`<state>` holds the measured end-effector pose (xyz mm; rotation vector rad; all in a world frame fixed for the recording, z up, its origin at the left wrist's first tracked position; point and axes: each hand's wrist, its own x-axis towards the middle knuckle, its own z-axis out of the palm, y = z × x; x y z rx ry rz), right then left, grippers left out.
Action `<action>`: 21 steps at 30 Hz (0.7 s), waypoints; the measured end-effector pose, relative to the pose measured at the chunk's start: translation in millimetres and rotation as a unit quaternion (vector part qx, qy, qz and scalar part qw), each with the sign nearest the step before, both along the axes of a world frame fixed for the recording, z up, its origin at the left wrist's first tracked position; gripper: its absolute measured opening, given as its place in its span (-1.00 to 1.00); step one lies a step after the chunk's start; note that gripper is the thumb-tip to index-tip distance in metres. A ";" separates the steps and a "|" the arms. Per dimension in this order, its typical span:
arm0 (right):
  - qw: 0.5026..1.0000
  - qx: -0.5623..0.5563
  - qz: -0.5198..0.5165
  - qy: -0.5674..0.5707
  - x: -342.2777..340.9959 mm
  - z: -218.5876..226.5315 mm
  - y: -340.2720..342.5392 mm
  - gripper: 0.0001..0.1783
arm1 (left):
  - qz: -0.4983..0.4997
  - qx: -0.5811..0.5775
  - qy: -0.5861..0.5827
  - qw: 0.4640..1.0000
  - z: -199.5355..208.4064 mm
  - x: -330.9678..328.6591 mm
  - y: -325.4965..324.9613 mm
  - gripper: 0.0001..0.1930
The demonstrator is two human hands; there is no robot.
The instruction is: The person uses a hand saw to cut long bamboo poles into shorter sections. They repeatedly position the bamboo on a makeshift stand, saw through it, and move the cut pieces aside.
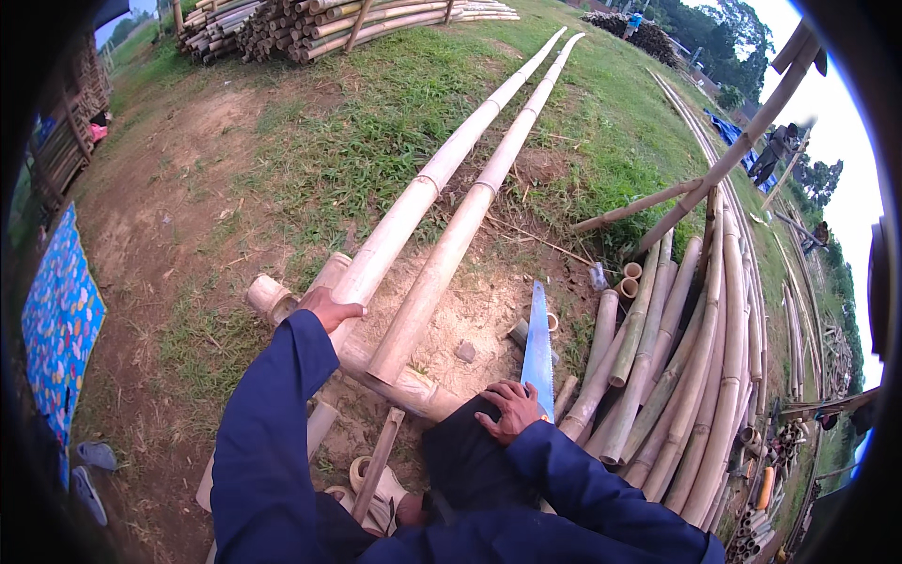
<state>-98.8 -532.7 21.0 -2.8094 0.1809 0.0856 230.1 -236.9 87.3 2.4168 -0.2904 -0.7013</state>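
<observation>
Far L: blue cloth w/ multicoloured print (61, 320) is hanging above grey-blue slippers (86, 493), which are lying on bare soil. L hand (329, 308) is resting on the near part of a long, pale, round bamboo pole (434, 174); thumb is lying across the top, other fingers mostly hidden, so cannot tell if they are closing round it. Thick bamboo crosspiece (434, 399) is supporting this pole near its near end; pole is stretching away over grass. To its R, second pale bamboo pole (486, 188) is lying approx. parallel, apart. R hand (512, 409) is resting on dark-trousered knee, fingers loosely spread; handsaw w/ blue-silver tapered blade (537, 338) is standing just beside, handle hidden, contact unclear. Far R: tan-green bamboo stack (691, 376) is lying lengthwise.
</observation>
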 end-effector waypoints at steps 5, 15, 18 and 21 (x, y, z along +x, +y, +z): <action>1.000 -0.001 -0.001 -0.018 -3.6 -4.8 2.4 -0.46 | 0.031 0.170 -0.118 0.978 31.8 -63.5 112.4 -0.17; 0.999 -0.024 0.006 -0.047 -17.6 -11.2 4.2 -0.46 | 0.128 0.247 -0.125 0.953 -1.9 -330.9 376.0 -0.13; 0.997 -0.042 0.018 -0.062 -19.0 -7.7 6.5 -0.45 | 0.151 0.256 -0.053 0.953 -10.1 -402.1 448.6 -0.11; 0.996 -0.040 0.045 -0.070 -12.5 -2.0 14.2 -0.45 | 0.217 0.274 -0.014 0.937 -32.5 -486.3 543.4 -0.05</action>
